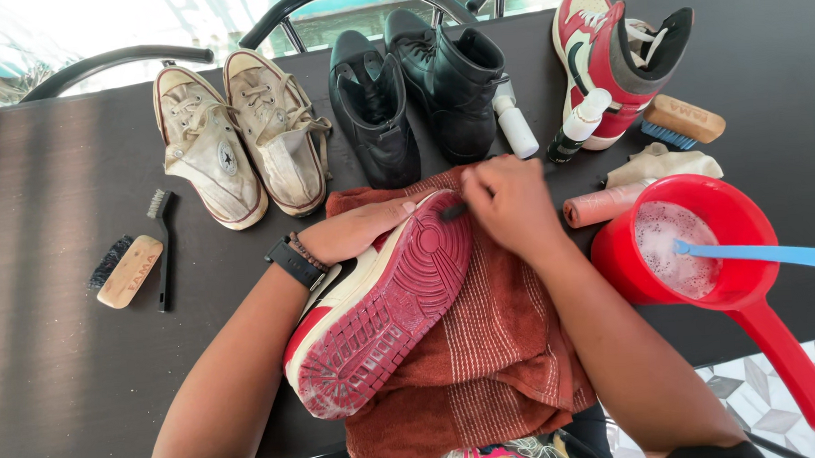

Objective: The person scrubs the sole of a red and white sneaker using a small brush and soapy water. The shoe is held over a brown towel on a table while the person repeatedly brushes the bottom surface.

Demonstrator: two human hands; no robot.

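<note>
A red, white and black sneaker [384, 312] lies sole-up on a rust-coloured towel [495, 353] at the near edge of the dark table [56, 363]. My left hand [357, 229], with a black watch on its wrist, grips the sneaker's upper side near the toe. My right hand [512, 201] is closed on a small dark brush [453, 211] whose tip touches the toe end of the red sole.
Behind stand a pair of worn white canvas sneakers [239, 145], black boots [420, 91] and the matching red high-top [606, 51]. Two bottles [550, 127], wooden brushes [682, 121] [127, 269], a thin black brush [163, 249], a pink tube [603, 205] and a red pan of foamy water [692, 244] with a blue handle sit around.
</note>
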